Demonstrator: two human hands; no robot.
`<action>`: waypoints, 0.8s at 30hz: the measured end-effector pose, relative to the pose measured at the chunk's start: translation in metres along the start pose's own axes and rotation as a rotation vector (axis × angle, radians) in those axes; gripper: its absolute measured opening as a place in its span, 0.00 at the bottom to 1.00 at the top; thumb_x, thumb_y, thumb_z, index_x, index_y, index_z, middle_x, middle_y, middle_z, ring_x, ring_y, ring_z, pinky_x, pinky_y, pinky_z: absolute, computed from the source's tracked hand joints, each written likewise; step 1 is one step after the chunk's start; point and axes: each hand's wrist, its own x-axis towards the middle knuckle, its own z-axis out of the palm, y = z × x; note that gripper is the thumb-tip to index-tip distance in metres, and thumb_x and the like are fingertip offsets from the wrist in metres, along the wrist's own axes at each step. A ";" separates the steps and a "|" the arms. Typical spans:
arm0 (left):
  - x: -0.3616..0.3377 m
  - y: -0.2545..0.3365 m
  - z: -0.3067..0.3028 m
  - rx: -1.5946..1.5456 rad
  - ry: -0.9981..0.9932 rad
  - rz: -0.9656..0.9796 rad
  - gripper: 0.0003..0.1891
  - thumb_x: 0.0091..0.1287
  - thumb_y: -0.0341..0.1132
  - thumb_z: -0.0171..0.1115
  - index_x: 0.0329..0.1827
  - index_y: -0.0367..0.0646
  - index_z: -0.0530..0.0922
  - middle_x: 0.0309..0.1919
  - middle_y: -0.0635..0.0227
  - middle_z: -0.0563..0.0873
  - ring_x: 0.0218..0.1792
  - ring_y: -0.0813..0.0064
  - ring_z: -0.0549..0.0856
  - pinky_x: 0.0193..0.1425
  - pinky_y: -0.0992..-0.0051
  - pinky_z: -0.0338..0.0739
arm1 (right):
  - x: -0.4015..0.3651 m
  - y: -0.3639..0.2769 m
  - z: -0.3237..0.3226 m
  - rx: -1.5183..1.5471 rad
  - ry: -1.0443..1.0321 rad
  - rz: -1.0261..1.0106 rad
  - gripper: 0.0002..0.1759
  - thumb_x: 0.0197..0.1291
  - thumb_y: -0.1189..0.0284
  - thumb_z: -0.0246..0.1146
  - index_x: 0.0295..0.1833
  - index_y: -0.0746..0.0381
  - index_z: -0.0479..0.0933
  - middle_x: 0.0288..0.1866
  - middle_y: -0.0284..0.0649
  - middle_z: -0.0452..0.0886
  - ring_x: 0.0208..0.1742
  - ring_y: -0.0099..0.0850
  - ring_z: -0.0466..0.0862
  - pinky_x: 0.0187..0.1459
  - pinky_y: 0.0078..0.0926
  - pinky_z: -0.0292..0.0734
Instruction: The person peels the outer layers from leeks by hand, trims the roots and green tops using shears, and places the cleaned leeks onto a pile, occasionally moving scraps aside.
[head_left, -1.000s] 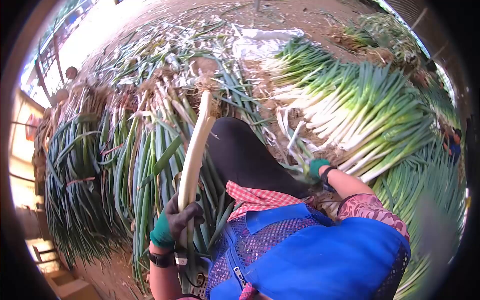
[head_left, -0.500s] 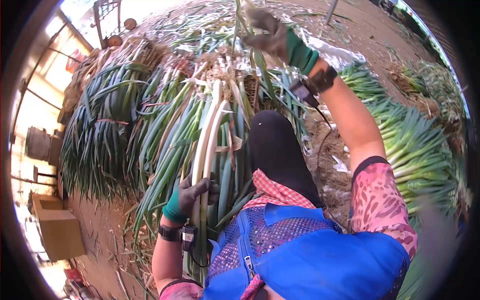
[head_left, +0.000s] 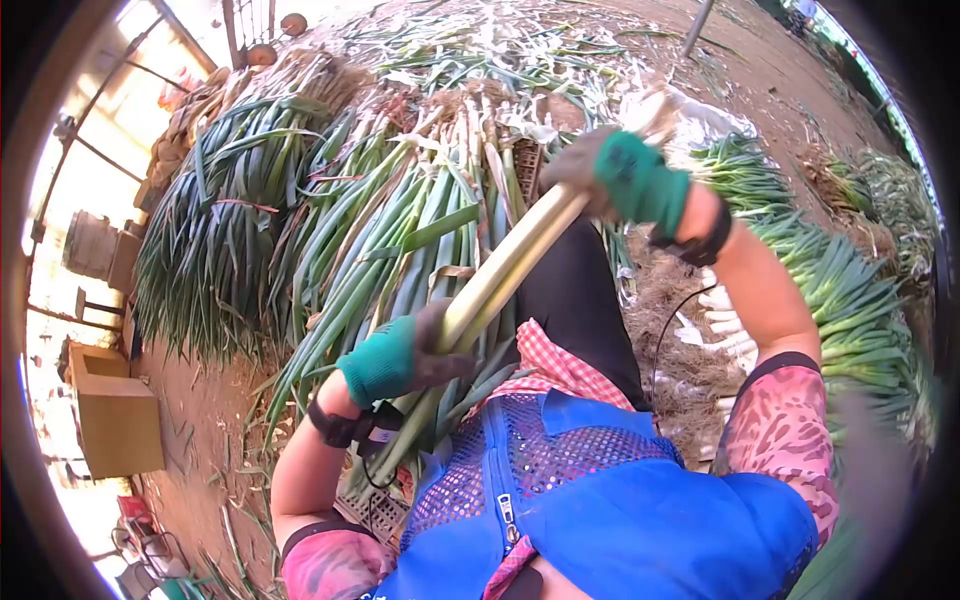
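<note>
Leek: I see one long pale leek [head_left: 510, 262] slanting from the middle of the view up toward 1 o'clock, above the person's dark knee.
Left hand: the gloved left hand [head_left: 408, 357] is wrapped tight around its lower end.
Right hand: the right hand [head_left: 615, 175] is closed over its upper end.
Handling: I judge it light, with a stiff shaft and smooth skin that may slip in gloves. It would snap if bent, so I would grip the firm shaft, not the leaves.
Around: a heap of green leeks [head_left: 330, 230] lies at 10 o'clock.
Change: half a second ago the right hand was raised at 12 o'clock clutching leaves, and the leek stood nearly upright.
</note>
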 end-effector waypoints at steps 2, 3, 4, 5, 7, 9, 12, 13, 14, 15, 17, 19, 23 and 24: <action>-0.008 0.010 -0.010 0.133 0.108 0.062 0.39 0.54 0.40 0.76 0.67 0.39 0.67 0.47 0.51 0.83 0.47 0.59 0.83 0.53 0.65 0.76 | -0.046 0.027 -0.051 -0.185 0.067 0.134 0.15 0.46 0.73 0.69 0.44 0.56 0.81 0.34 0.40 0.84 0.38 0.42 0.85 0.42 0.36 0.81; -0.011 0.005 -0.014 0.241 0.190 0.149 0.39 0.52 0.38 0.76 0.67 0.39 0.67 0.48 0.49 0.82 0.48 0.54 0.83 0.54 0.63 0.76 | -0.073 0.033 -0.079 -0.242 0.146 0.198 0.17 0.47 0.76 0.68 0.47 0.57 0.81 0.36 0.42 0.85 0.39 0.42 0.85 0.43 0.36 0.82; -0.010 0.001 -0.018 0.308 0.281 0.151 0.39 0.51 0.37 0.76 0.67 0.39 0.68 0.50 0.47 0.82 0.50 0.51 0.82 0.53 0.61 0.76 | -0.109 0.046 -0.102 -0.271 0.155 0.345 0.21 0.43 0.79 0.71 0.48 0.58 0.81 0.38 0.42 0.85 0.40 0.44 0.84 0.47 0.38 0.80; -0.005 -0.003 -0.022 0.369 0.363 0.166 0.40 0.49 0.36 0.76 0.66 0.38 0.68 0.51 0.45 0.81 0.51 0.47 0.81 0.53 0.60 0.76 | -0.141 0.044 -0.136 -0.194 0.138 0.559 0.22 0.48 0.79 0.71 0.52 0.59 0.81 0.41 0.41 0.86 0.42 0.39 0.85 0.49 0.35 0.80; 0.003 -0.024 -0.036 0.578 0.479 0.234 0.38 0.55 0.33 0.73 0.69 0.34 0.66 0.52 0.50 0.82 0.50 0.59 0.84 0.51 0.66 0.78 | -0.246 0.056 -0.184 -0.249 0.325 0.797 0.26 0.52 0.72 0.74 0.59 0.60 0.78 0.46 0.39 0.86 0.45 0.27 0.84 0.48 0.27 0.79; 0.012 -0.021 -0.040 0.473 0.547 0.143 0.36 0.59 0.29 0.69 0.71 0.33 0.64 0.60 0.53 0.79 0.57 0.65 0.80 0.56 0.68 0.77 | -0.362 0.043 -0.233 -0.359 0.519 1.039 0.26 0.51 0.69 0.75 0.55 0.65 0.78 0.45 0.42 0.85 0.41 0.26 0.83 0.44 0.25 0.79; 0.034 -0.021 -0.040 0.194 0.424 0.168 0.36 0.61 0.31 0.68 0.72 0.34 0.63 0.66 0.49 0.74 0.67 0.60 0.74 0.70 0.66 0.66 | -0.454 -0.033 -0.264 -0.353 0.731 1.309 0.23 0.53 0.69 0.73 0.53 0.66 0.79 0.42 0.43 0.86 0.40 0.28 0.84 0.43 0.26 0.80; 0.043 -0.021 -0.036 0.228 0.384 0.174 0.35 0.62 0.32 0.68 0.72 0.33 0.63 0.66 0.49 0.74 0.68 0.60 0.73 0.70 0.66 0.66 | -0.439 -0.075 -0.258 -0.570 0.651 1.357 0.20 0.55 0.71 0.71 0.53 0.66 0.79 0.42 0.43 0.87 0.41 0.30 0.86 0.44 0.26 0.81; 0.052 -0.022 -0.032 0.261 0.350 0.179 0.35 0.63 0.32 0.67 0.72 0.33 0.64 0.66 0.49 0.74 0.68 0.60 0.73 0.71 0.66 0.66 | -0.434 -0.108 -0.250 -0.650 0.642 1.529 0.21 0.55 0.69 0.72 0.53 0.67 0.79 0.41 0.43 0.87 0.41 0.30 0.86 0.43 0.26 0.81; 0.061 -0.020 -0.028 0.298 0.318 0.178 0.34 0.63 0.33 0.67 0.71 0.33 0.64 0.66 0.49 0.74 0.68 0.60 0.73 0.71 0.66 0.65 | -0.450 -0.123 -0.239 -0.683 0.688 1.698 0.23 0.54 0.67 0.72 0.51 0.68 0.79 0.41 0.45 0.87 0.40 0.33 0.86 0.43 0.28 0.81; 0.079 -0.014 -0.020 0.356 0.179 0.165 0.32 0.65 0.35 0.67 0.70 0.32 0.66 0.65 0.49 0.75 0.68 0.60 0.73 0.71 0.66 0.65 | -0.493 -0.147 -0.208 -0.676 0.839 2.032 0.27 0.51 0.61 0.74 0.49 0.71 0.78 0.40 0.48 0.86 0.39 0.38 0.86 0.43 0.31 0.81; 0.098 -0.021 -0.004 0.223 0.100 0.166 0.32 0.65 0.36 0.67 0.69 0.31 0.67 0.64 0.50 0.77 0.67 0.62 0.74 0.70 0.67 0.66 | -0.544 -0.163 -0.153 -0.739 0.815 2.148 0.31 0.48 0.56 0.74 0.47 0.72 0.77 0.41 0.53 0.86 0.42 0.45 0.86 0.46 0.37 0.80; 0.128 -0.042 0.030 0.048 -0.084 0.181 0.27 0.66 0.35 0.67 0.65 0.33 0.71 0.56 0.57 0.82 0.56 0.69 0.80 0.61 0.71 0.73 | -0.605 -0.193 -0.038 -0.435 0.678 2.515 0.31 0.50 0.60 0.70 0.55 0.71 0.74 0.53 0.59 0.82 0.52 0.49 0.84 0.53 0.40 0.79; 0.139 -0.059 0.030 0.113 -0.196 0.233 0.25 0.65 0.35 0.67 0.63 0.34 0.72 0.52 0.59 0.83 0.52 0.71 0.81 0.58 0.71 0.74 | -0.629 -0.197 -0.011 -0.336 0.683 2.574 0.32 0.50 0.61 0.69 0.56 0.70 0.72 0.54 0.58 0.81 0.53 0.48 0.84 0.54 0.40 0.79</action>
